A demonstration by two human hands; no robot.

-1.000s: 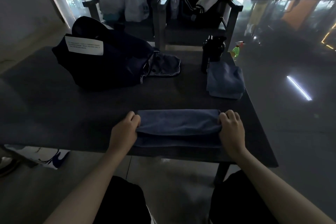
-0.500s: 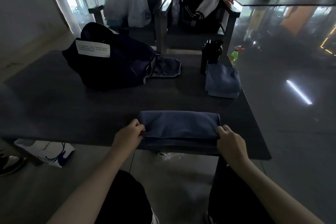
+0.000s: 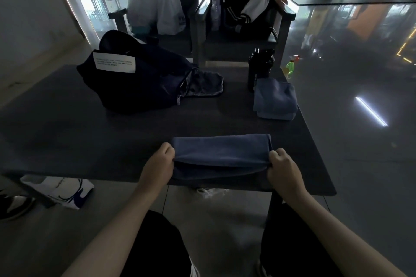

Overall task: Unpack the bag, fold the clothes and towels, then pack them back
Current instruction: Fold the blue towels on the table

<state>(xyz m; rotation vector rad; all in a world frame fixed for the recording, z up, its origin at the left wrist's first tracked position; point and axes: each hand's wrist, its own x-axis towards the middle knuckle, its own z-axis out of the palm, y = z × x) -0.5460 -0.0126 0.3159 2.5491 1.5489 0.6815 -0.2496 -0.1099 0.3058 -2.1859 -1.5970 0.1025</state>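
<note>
Two bare forearms reach forward over dark-clad knees. Left hand (image 3: pixel 158 164): fingers curled under, pinching the left end of the blue towel (image 3: pixel 221 153). Right hand (image 3: pixel 284 167): fingers likewise curled, gripping the right end. Towel sits as a long folded band at the near edge of the dark table (image 3: pixel 90 137), its upper layer held taut between the hands and a lower layer showing beneath on the side nearest the person. On the floor under the table's left side lie a white printed bag (image 3: pixel 60 189) and, at the frame edge, a shoe (image 3: pixel 13 207). Mid-table left: dark bag (image 3: pixel 144 87) slumped on its side, mouth facing right with lining spilling out, a white label (image 3: pixel 114 65) on its upper face. Right side of table: folded towels (image 3: pixel 275 99) in a neat stack near the edge. Just behind and touching the stack stands a black bottle (image 3: pixel 258 67), upright. Beyond the table's far right corner, a green spray bottle (image 3: pixel 291 66). Farthest: two dark armchairs (image 3: pixel 243 38) side by side, with white plastic bags (image 3: pixel 157 0) on the left seat and a dark jacket (image 3: pixel 247 13) with pale sleeves on the right. Lighting dim, so fabric detail is poor.
</note>
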